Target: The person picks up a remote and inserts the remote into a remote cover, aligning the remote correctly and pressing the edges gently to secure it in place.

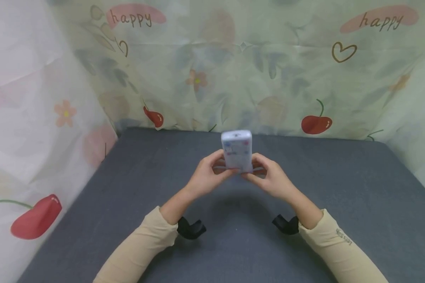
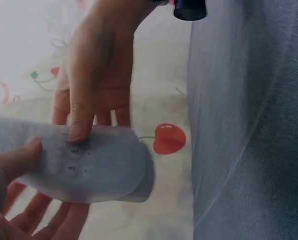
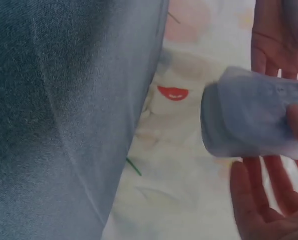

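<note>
A pale remote control (image 1: 238,151) in a translucent cover is held up above the table, roughly upright, between both hands. My left hand (image 1: 207,173) grips one side, thumb on the near face and fingers behind. My right hand (image 1: 274,179) grips the opposite side the same way. In the left wrist view the remote control (image 2: 106,167) shows several round keys through the cover. At its lower end, a grey edge extends past a clearer rounded layer. The right wrist view shows this end of the remote control (image 3: 249,117) too, slightly blurred.
A dark grey cloth-covered table (image 1: 233,243) lies beneath the hands. Behind it hangs a curtain (image 1: 241,90) printed with cherries and flowers, and more printed fabric (image 1: 24,129) hangs at the left. A black strap mount (image 1: 191,228) sits at each wrist.
</note>
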### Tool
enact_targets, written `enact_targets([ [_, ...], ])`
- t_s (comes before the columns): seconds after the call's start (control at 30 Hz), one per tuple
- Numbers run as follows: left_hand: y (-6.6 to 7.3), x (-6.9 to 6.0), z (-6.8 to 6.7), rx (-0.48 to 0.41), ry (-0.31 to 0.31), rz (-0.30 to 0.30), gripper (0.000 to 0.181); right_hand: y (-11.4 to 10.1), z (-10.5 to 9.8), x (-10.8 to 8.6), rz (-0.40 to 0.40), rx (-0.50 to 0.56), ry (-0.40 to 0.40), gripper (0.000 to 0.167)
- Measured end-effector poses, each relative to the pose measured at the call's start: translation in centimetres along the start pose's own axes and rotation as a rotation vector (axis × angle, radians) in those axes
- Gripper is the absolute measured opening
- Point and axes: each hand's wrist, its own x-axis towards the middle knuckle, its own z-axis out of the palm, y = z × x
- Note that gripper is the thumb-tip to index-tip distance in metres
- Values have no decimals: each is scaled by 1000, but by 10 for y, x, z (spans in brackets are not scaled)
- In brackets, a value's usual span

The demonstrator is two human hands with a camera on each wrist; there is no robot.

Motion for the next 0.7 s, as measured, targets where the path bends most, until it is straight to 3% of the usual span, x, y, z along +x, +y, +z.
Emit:
enact_targets([
  [0.13,-2,-2,-3,16,-73,42,39,3,2,-2,-142,-70,92,35],
  [0.23,-4,-2,-9,75,-155,29,43,6,2,-3,-287,-148,178,37],
  [0.33,-6,-1,-14,57,-207,-68,46,9,3,-2,-431,-227,255,41],
  [0.53,-9,5,-11,-270,-229,-395,52,14,10,0,-656,-220,261,49],
  [0.6,-10,7,-9,-313,-229,-438,56,14,12,0,-682,-206,247,50],
  [0.7,-10,9,-5,-317,-189,-409,56,11,14,1,-656,-222,249,50],
])
